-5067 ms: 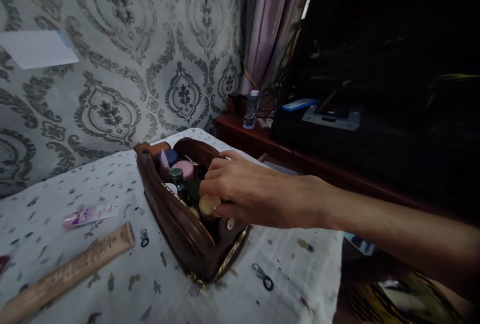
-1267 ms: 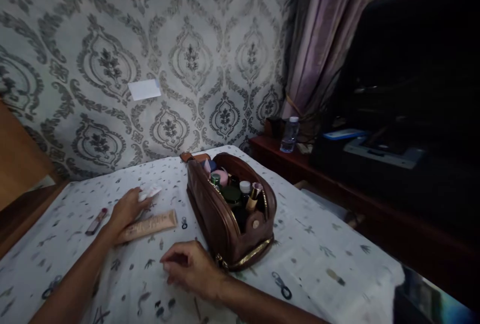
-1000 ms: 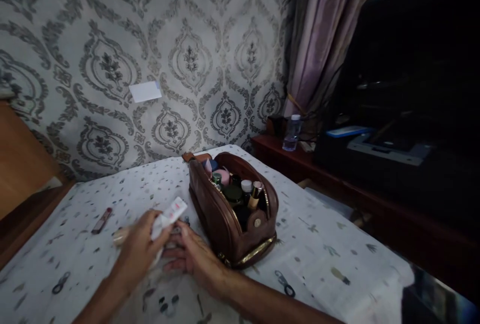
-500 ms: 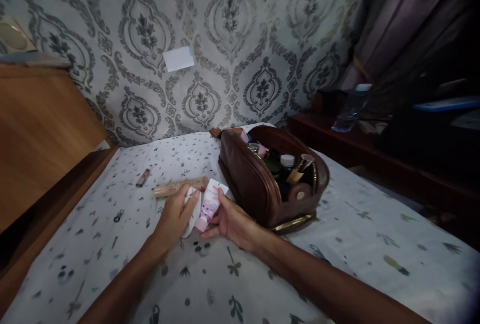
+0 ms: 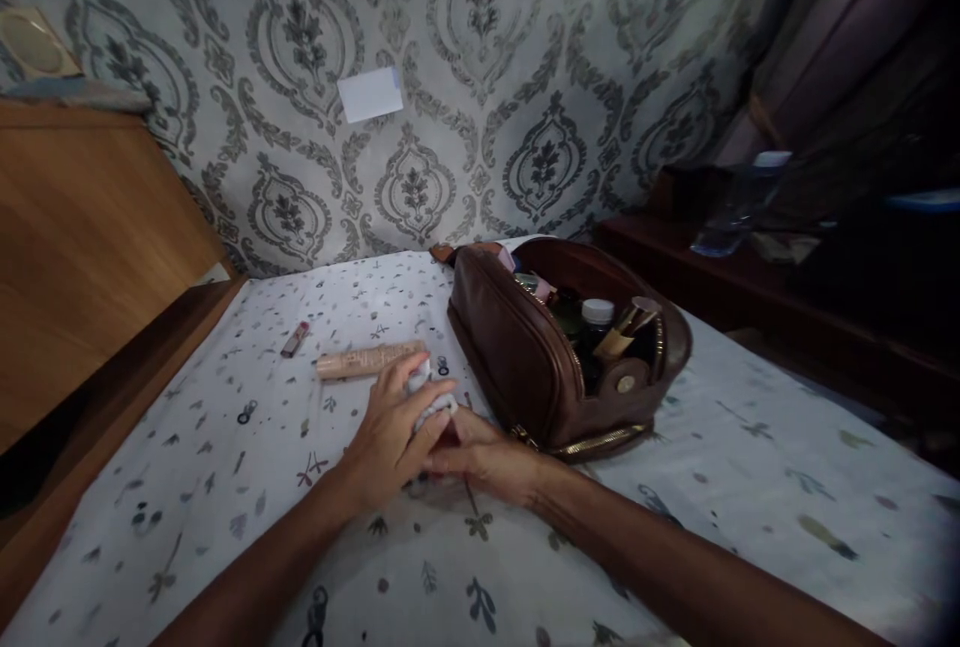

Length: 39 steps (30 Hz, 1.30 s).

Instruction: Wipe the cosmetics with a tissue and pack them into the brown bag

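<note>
My left hand is closed on a crumpled white cloth, pressing it against what my right hand grips. The white and pink tube seen earlier in my right hand is now covered by the cloth and fingers. Both hands touch each other, low over the patterned bed sheet. Just beyond my left hand lies a beige cosmetic tube. Farther left is a small lipstick-like stick. To the right of my hands stands an unzipped brown leather bag.
Inside the bag are a white-capped bottle, a gold-and-brown tube and several other items. A wooden panel borders the bed at left. At right, a clear water bottle stands on a dark red ledge.
My left hand has brought the cloth over the white and pink tube in my right hand, hiding it. The view has shifted slightly.
</note>
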Motion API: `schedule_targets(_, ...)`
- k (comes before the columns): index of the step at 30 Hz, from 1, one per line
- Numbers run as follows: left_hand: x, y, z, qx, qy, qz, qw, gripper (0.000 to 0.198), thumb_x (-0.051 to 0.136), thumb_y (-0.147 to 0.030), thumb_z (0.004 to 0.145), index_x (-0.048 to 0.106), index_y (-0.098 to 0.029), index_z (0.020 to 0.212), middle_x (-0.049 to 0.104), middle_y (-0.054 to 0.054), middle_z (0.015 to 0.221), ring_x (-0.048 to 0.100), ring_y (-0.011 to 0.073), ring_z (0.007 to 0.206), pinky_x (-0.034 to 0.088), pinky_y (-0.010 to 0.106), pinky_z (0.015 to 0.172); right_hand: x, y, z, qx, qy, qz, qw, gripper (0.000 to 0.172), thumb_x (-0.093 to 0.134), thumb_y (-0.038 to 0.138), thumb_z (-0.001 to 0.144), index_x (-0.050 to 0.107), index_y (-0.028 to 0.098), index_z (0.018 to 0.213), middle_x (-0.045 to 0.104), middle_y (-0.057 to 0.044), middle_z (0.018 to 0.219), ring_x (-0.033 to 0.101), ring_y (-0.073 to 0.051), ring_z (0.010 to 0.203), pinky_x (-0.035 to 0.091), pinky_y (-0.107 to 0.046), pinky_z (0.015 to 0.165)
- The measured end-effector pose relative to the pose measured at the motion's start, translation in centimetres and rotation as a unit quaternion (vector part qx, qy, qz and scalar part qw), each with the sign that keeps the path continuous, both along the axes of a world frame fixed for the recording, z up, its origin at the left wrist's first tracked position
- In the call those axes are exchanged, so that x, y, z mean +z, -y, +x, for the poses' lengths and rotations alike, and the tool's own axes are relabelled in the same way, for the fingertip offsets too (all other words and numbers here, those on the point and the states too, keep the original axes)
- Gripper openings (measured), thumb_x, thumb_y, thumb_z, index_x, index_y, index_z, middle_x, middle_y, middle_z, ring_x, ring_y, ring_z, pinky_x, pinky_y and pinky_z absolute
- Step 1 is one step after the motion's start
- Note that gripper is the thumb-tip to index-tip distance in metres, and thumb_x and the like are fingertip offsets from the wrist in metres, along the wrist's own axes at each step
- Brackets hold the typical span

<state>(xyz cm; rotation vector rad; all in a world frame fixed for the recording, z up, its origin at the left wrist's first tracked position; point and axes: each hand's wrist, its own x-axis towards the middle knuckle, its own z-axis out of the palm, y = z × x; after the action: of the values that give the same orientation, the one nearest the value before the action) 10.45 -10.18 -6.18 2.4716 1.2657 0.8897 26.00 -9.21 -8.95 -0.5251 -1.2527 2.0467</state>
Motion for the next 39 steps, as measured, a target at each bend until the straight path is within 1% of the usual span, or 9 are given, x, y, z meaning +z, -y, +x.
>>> schedule_targets(3,0.5,-0.6,-0.4,0.032,0.038,-0.016,0.999,0.035,0.039,-0.035,0.101,0.055,-0.023,0.129,0.048,0.012,0.135,0.045,0.0276,0.128,0.038,0.044,0.106,0.7,0.1,0.3,0.059,0.03,0.053,0.996,0.037,0.081,0.025,0.065,0.06,0.017,0.095,0.057,0.004,0.081,0.049,-0.011,0.073,0.038,-0.022,0.063)
schedule_targets(5,0.9,-1.0,-0.8,0.04,0.068,-0.037,0.996,0.027,0.04,-0.035,0.1,0.06,-0.02,0.111,0.06,0.008,0.105,0.057,0.0224,0.101,0.045,0.036,0.089,1.1,0.2,0.5,0.087,0.052,0.065,0.993,0.038,0.079,0.022,0.065,0.06,0.017,0.097,0.056,0.005,0.078,0.05,-0.01,0.071,0.039,-0.021,0.062)
schedule_targets(8,1.2,-1.5,-1.2,0.066,0.134,-0.08,0.986,0.029,0.044,-0.038,0.098,0.051,-0.019,0.077,0.049,-0.002,0.069,0.049,0.0143,0.066,0.04,0.027,0.065,1.1,0.3,0.6,0.135,0.07,0.046,0.987,0.037,0.077,0.024,0.067,0.059,0.017,0.099,0.06,0.004,0.076,0.059,-0.012,0.069,0.044,-0.023,0.063)
schedule_targets(11,0.9,-2.0,-1.8,0.083,0.223,-0.13,0.962,0.033,0.048,-0.044,0.095,0.048,-0.019,0.074,0.043,-0.005,0.064,0.041,0.0112,0.059,0.034,0.023,0.056,0.7,0.5,0.5,0.16,0.036,0.003,0.986,0.035,0.077,0.027,0.071,0.059,0.017,0.1,0.063,0.001,0.08,0.067,-0.015,0.071,0.048,-0.024,0.062)
schedule_targets(20,-0.1,-3.9,-3.6,0.195,0.335,-0.151,0.909,0.053,0.044,-0.065,0.089,0.044,-0.02,0.061,0.038,-0.004,0.053,0.037,0.0111,0.05,0.032,0.024,0.049,0.5,-0.1,0.1,0.012,-0.006,-0.095,0.995,0.056,0.089,0.03,0.064,0.059,0.019,0.11,0.069,-0.002,0.089,0.069,-0.012,0.076,0.047,-0.019,0.063)
schedule_targets(25,1.0,-3.8,-4.6,0.222,0.288,-0.075,0.929,0.05,0.041,-0.057,0.093,0.034,-0.022,0.058,0.036,-0.003,0.055,0.036,0.0128,0.053,0.029,0.026,0.053,0.1,-0.4,-0.1,-0.086,0.017,-0.075,0.993,0.054,0.092,0.035,0.057,0.066,0.018,0.1,0.07,-0.002,0.09,0.068,-0.012,0.075,0.05,-0.022,0.069)
schedule_targets(31,1.7,-1.6,-2.9,0.138,0.063,0.207,0.967,0.036,0.033,-0.027,0.101,0.047,-0.02,0.069,0.051,0.002,0.073,0.049,0.017,0.07,0.037,0.03,0.066,-0.5,-0.4,-0.3,-0.121,0.093,-0.032,0.988,0.05,0.09,0.036,0.057,0.072,0.017,0.1,0.072,-0.004,0.085,0.066,-0.016,0.075,0.051,-0.03,0.074)
schedule_targets(35,0.8,-0.3,-0.9,0.035,-0.109,0.313,0.943,0.028,0.045,-0.024,0.097,0.059,-0.017,0.074,0.059,0.006,0.074,0.049,0.0197,0.073,0.039,0.033,0.066,-0.3,-0.3,-0.5,-0.112,0.069,-0.003,0.991,0.038,0.09,0.04,0.055,0.074,0.016,0.081,0.07,0.0,0.073,0.063,-0.014,0.072,0.05,-0.028,0.074)
schedule_targets(39,0.3,-1.1,-1.5,0.057,-0.148,0.327,0.932,0.031,0.045,-0.023,0.096,0.061,-0.017,0.07,0.059,0.006,0.068,0.049,0.0207,0.072,0.039,0.034,0.067,0.0,-0.3,-0.5,-0.125,0.055,-0.024,0.99,0.039,0.09,0.039,0.057,0.075,0.015,0.084,0.071,-0.001,0.077,0.064,-0.014,0.072,0.05,-0.027,0.074)
